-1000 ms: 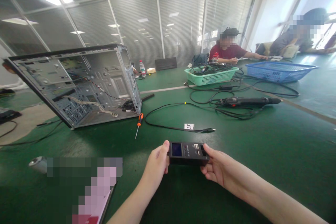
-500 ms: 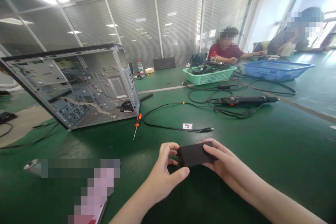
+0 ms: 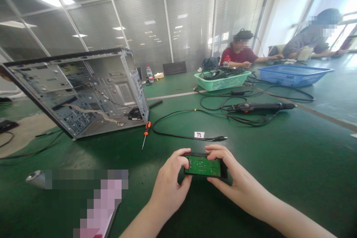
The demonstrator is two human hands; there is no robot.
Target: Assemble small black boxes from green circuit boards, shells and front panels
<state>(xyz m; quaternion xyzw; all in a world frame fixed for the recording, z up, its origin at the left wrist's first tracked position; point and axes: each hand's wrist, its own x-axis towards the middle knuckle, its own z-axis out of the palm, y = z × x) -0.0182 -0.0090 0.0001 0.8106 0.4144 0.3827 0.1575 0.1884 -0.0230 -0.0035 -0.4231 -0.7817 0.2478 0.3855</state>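
Observation:
Between my hands is a small black case with a green circuit board (image 3: 205, 166) showing on its upward face. My left hand (image 3: 175, 174) grips its left end, fingers on the far edge and board, thumb at the near edge. At the right end, my right hand (image 3: 231, 169) pinches the case between fingers above and thumb below. A cable plug (image 3: 220, 138) and a white paper label marked 28 (image 3: 199, 134) lie just beyond. To the left, an orange-handled screwdriver (image 3: 146, 129) rests by an opened computer case (image 3: 122, 96) lying on the table.
A black electric screwdriver (image 3: 262, 107) lies among looped cables. Behind it stand a green basket (image 3: 223, 81) full of cables and a blue basket (image 3: 295, 76). Two people sit at the far right. A partly blurred pink item (image 3: 106, 200) lies at front left.
The black case has been turned over, so the green board now faces up instead of the plain black side. My left hand has closed on its left end.

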